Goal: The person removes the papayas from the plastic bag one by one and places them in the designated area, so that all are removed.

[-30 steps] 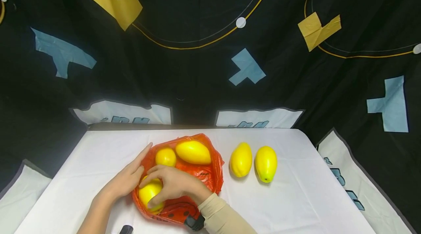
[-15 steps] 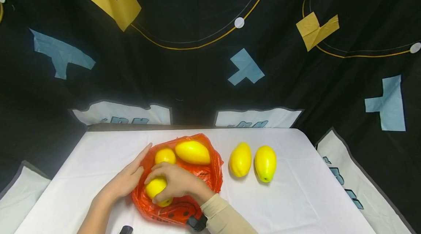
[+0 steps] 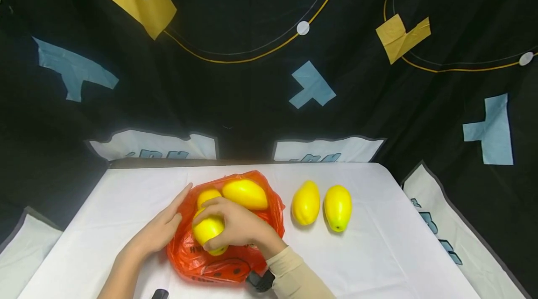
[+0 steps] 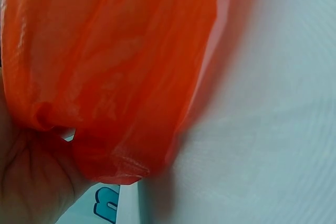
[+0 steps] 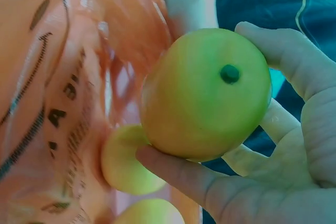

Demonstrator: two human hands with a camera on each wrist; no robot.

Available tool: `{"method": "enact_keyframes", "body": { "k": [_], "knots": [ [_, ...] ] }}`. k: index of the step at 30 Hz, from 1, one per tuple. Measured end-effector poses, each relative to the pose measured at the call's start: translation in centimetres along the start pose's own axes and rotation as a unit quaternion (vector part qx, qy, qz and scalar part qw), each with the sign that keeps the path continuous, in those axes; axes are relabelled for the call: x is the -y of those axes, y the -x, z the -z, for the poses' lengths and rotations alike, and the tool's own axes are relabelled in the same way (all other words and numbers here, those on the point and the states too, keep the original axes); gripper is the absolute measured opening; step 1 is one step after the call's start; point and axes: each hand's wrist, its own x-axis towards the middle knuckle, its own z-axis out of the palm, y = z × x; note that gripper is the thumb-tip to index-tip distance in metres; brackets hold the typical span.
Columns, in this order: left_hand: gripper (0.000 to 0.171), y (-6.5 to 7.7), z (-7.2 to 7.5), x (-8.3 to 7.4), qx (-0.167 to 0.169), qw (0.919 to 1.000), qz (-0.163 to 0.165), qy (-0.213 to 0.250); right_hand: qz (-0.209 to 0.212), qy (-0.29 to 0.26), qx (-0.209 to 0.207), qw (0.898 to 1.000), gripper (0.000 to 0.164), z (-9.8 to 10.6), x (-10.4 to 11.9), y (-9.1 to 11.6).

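Red bag [image 3: 185, 262]: thin plastic film, glossy, crumpled, streaked with highlights; dark print is borne on its surface. Held fruit [image 5: 194, 103]: smooth, with a soft waxy sheen (real or plastic, not to be told). Two loose fruits [image 3: 305, 203]: smooth and glossy, light reflected. The desk [image 3: 391, 261] is covered with white fabric, matt, faintly creased. Backdrop [image 3: 235, 107]: black cloth, dull, softly rippled. Gold patch [image 3: 145, 11]: papery, wrinkled, low sheen. Sleeve [image 3: 299, 276]: beige cloth, matt.
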Motion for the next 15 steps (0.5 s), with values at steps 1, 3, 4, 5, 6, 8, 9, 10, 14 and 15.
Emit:
{"method": "enact_keyframes", "body": {
  "k": [1, 3, 4, 5, 6, 8, 9, 10, 14, 15],
  "knots": [
    [0.069, 0.0, 0.0, 0.0, 0.000, 1.0000, 0.000, 0.001, -0.002, -0.006, -0.003, 1.000, 0.047, 0.2, 0.1, 0.2],
    [0.069, 0.0, 0.1, -0.1, -0.001, 1.0000, -0.001, 0.001, -0.008, -0.020, -0.010, 1.000, 0.047, 0.7, 0.2, 0.5],
    [0.069, 0.0, 0.1, -0.1, -0.002, 1.0000, 0.000, 0.001, -0.010, -0.027, -0.016, 0.999, 0.047, 0.9, 0.2, 0.6],
    [0.069, 0.0, 0.2, -0.1, -0.003, 1.0000, -0.002, 0.001, -0.011, -0.029, -0.023, 0.999, 0.047, 1.2, 0.2, 0.7],
    [0.069, 0.0, 0.2, -0.1, -0.004, 1.0000, -0.001, 0.001, -0.011, -0.031, -0.029, 0.999, 0.047, 1.4, 0.2, 0.8],
    [0.068, 0.0, 0.1, -0.2, -0.006, 1.0000, 0.002, -0.001, -0.008, -0.036, -0.043, 0.998, 0.048, 1.9, 0.2, 1.0],
    [0.068, 0.0, 0.1, -0.2, -0.006, 1.0000, 0.002, -0.001, -0.004, -0.037, -0.050, 0.998, 0.048, 2.1, 0.1, 1.2],
    [0.068, 0.0, 0.1, -0.2, -0.006, 1.0000, 0.003, -0.001, -0.001, -0.039, -0.056, 0.998, 0.048, 2.4, 0.1, 1.3],
    [0.069, 0.0, 0.0, -0.2, -0.007, 1.0000, 0.004, 0.002, 0.011, -0.050, -0.077, 0.996, 0.048, 3.4, -0.1, 1.9],
    [0.069, 0.0, 0.0, -0.2, -0.007, 1.0000, 0.005, 0.003, 0.013, -0.051, -0.082, 0.995, 0.048, 3.7, -0.1, 2.0]
  ]
}}
